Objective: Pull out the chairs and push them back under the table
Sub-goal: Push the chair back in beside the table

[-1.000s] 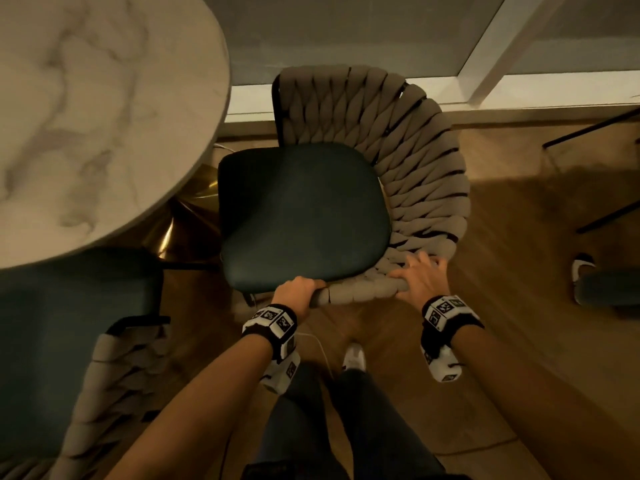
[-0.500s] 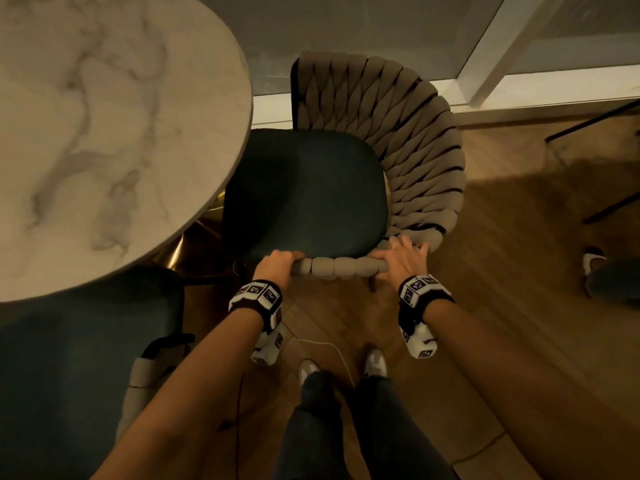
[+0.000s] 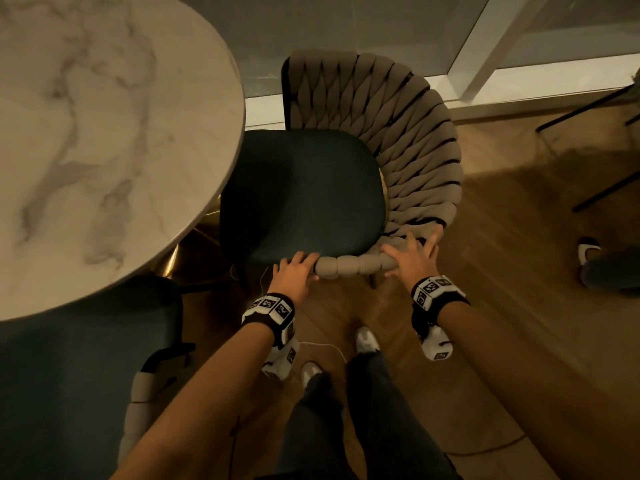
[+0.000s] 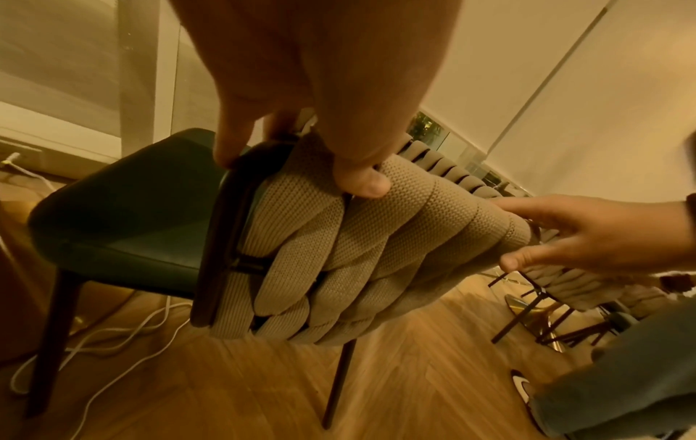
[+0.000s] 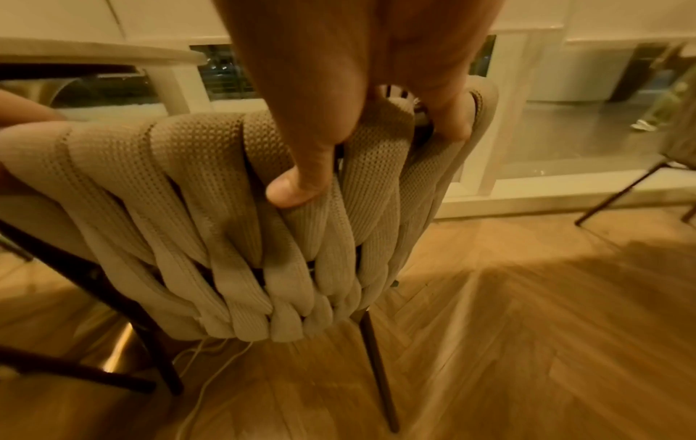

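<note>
Beige knitted weave is what both hands are wrapped onto here. From the head view, the chair (image 3: pixel 304 195) is seen with its dark green seat partly tucked under the round marble table (image 3: pixel 104 133); the left hand (image 3: pixel 294 271) is clamped on the near end of the woven backrest (image 3: pixel 408 133), the right hand (image 3: pixel 412 258) is spread over the rail further along. In the left wrist view, the frame edge is pinched between thumb and fingers (image 4: pixel 226 148). In the right wrist view, the thumb (image 5: pixel 297 184) is pressed into the weave with fingers hooked over the top, so the backrest is gripped.
</note>
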Demonstrator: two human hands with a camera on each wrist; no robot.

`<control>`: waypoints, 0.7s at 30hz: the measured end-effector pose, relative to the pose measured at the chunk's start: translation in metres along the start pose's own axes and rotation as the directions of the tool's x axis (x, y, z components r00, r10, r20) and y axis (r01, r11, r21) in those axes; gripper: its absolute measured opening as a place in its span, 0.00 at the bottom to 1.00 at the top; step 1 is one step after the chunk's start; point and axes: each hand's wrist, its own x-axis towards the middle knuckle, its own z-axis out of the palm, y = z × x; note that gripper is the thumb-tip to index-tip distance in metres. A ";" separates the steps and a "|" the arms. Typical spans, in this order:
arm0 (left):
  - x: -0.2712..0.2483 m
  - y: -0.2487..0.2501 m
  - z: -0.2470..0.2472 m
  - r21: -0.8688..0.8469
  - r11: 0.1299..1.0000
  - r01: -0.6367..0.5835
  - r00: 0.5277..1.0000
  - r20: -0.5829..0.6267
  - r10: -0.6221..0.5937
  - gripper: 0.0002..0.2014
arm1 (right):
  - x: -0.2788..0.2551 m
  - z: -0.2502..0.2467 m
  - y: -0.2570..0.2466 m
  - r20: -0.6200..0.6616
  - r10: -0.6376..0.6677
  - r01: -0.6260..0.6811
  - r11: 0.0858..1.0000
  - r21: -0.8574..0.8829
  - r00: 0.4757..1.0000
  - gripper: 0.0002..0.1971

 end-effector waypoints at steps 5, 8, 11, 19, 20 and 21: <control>0.012 0.015 0.001 -0.071 0.997 0.021 1.000 -0.010 -0.021 0.23 | 0.022 -0.010 0.020 0.033 -0.068 0.070 0.996 -0.059 0.997 0.27; 0.024 0.029 0.002 -0.092 0.995 0.034 0.999 -0.023 -0.037 0.24 | 0.035 -0.019 0.034 0.042 -0.079 0.083 0.990 -0.116 0.996 0.28; 0.035 0.039 0.000 -0.115 0.992 0.051 0.997 -0.047 -0.056 0.23 | 0.050 -0.029 0.041 0.044 -0.081 0.086 0.987 -0.135 0.996 0.30; 0.071 0.027 -0.020 -0.184 0.977 0.108 0.989 -0.082 -0.125 0.21 | 0.079 -0.053 0.023 0.062 -0.093 0.097 0.993 -0.065 0.994 0.23; 0.072 0.027 -0.022 -0.177 0.979 0.101 0.989 -0.092 -0.118 0.21 | 0.081 -0.053 0.023 0.060 -0.098 0.102 0.993 -0.056 0.993 0.23; 0.072 0.034 -0.021 -0.164 0.982 0.094 0.987 -0.113 -0.113 0.21 | 0.081 -0.054 0.030 0.053 -0.111 0.114 0.992 -0.045 0.992 0.23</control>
